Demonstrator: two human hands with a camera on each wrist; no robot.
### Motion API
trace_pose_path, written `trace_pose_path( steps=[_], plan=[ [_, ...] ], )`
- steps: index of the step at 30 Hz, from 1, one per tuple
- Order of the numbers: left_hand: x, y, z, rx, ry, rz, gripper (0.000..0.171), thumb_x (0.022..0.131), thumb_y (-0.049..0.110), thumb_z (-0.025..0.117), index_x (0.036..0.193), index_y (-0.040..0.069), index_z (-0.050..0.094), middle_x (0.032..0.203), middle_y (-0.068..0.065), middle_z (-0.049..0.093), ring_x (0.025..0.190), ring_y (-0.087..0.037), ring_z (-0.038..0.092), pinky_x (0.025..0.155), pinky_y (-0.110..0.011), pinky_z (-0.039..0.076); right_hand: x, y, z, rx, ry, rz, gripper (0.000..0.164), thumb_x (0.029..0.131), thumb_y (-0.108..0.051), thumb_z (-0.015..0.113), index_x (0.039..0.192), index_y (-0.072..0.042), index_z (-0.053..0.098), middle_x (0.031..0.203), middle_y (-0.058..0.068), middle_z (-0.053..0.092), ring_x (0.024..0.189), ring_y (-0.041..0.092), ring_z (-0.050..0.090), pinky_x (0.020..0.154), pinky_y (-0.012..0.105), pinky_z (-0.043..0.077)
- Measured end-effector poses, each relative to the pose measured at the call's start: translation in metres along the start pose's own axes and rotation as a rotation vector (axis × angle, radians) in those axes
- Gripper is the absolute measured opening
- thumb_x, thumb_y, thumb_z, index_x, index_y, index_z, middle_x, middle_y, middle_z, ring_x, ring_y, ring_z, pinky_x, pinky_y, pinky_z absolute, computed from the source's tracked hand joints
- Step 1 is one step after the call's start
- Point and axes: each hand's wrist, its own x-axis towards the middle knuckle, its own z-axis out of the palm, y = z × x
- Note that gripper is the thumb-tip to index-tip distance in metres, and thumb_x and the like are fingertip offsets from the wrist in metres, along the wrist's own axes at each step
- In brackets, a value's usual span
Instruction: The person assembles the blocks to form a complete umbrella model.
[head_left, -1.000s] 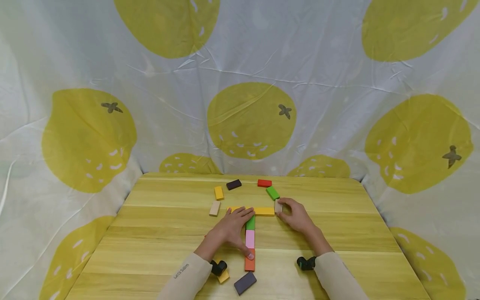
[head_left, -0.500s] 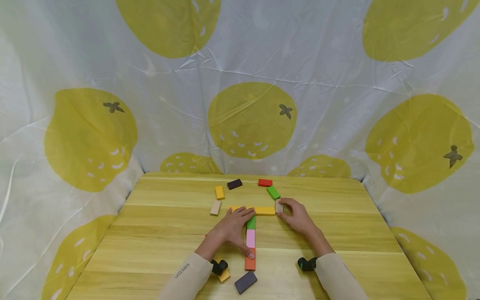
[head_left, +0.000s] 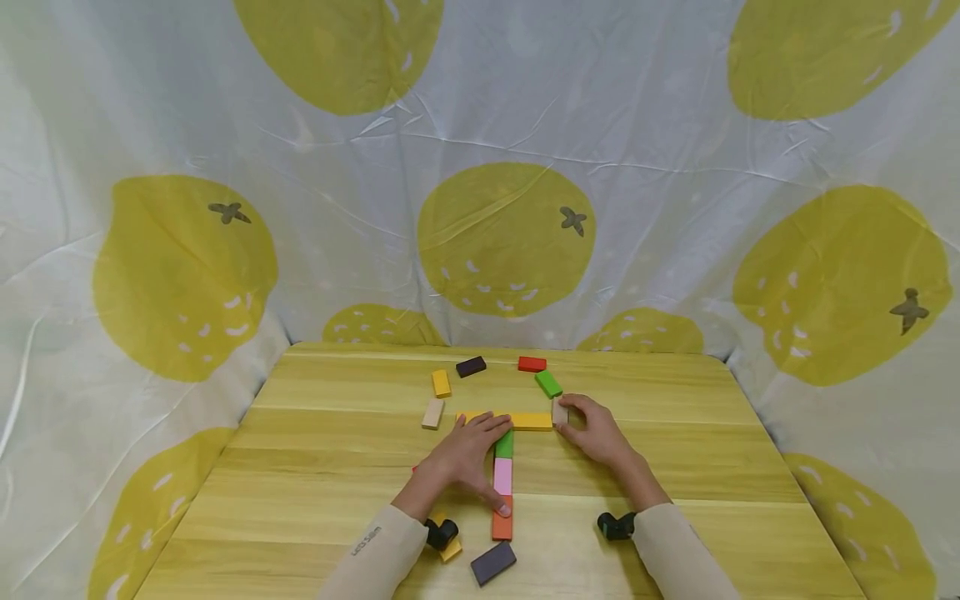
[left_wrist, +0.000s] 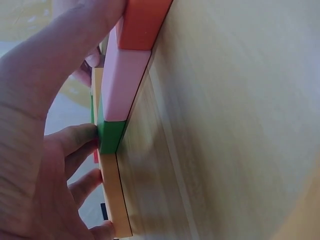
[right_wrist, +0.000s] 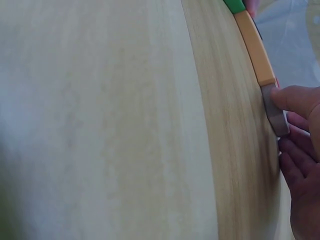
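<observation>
My left hand (head_left: 468, 457) spreads over a T of toy blocks. Its thumb rests on the orange block (head_left: 502, 527), and its fingers touch the green block (left_wrist: 111, 136) and the yellow bar (left_wrist: 116, 195). Between orange and green lies a pink block (head_left: 502, 477). The crossbar's right part is a yellow block (head_left: 531, 422); my left hand partly covers its left part. My right hand (head_left: 600, 429) pinches a pale wooden block (head_left: 559, 412) between thumb and fingers. In the right wrist view this block, looking greyish (right_wrist: 274, 111), touches the yellow block's end (right_wrist: 255, 47).
Beyond the crossbar, loose blocks form an arc: beige (head_left: 432, 414), yellow (head_left: 441, 383), black (head_left: 471, 367), red (head_left: 532, 364) and green (head_left: 548, 384). A dark grey block (head_left: 493, 564) lies below the stem. Another yellow block (head_left: 451, 548) is partly behind the left wrist camera (head_left: 442, 533).
</observation>
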Motion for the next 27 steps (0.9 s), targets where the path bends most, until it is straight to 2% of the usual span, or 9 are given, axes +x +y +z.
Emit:
trace_pose_path(
  steps=[21, 27],
  plan=[
    [0.0023, -0.0002, 0.0012, 0.028, 0.000, 0.007, 0.137, 0.052, 0.084, 0.083, 0.164, 0.025, 0.032, 0.170, 0.006, 0.030, 0.158, -0.025, 0.025, 0.125, -0.066, 0.019, 0.0018, 0.0026, -0.0015, -0.012, -0.007, -0.024, 0.050, 0.094, -0.015, 0.076, 0.139, -0.001, 0.059, 0.145, 0.020, 0.059, 0.138, 0.041, 0.053, 0.112, 0.056, 0.045],
    [0.0017, -0.0014, 0.0015, 0.016, 0.008, 0.014, 0.137, 0.052, 0.084, 0.083, 0.164, 0.025, 0.031, 0.170, 0.006, 0.029, 0.158, -0.025, 0.025, 0.125, -0.066, 0.019, 0.0061, -0.0007, -0.0031, 0.010, 0.021, -0.033, 0.049, 0.097, -0.018, 0.074, 0.138, 0.002, 0.057, 0.139, 0.021, 0.061, 0.133, 0.042, 0.056, 0.111, 0.057, 0.046]
  ],
)
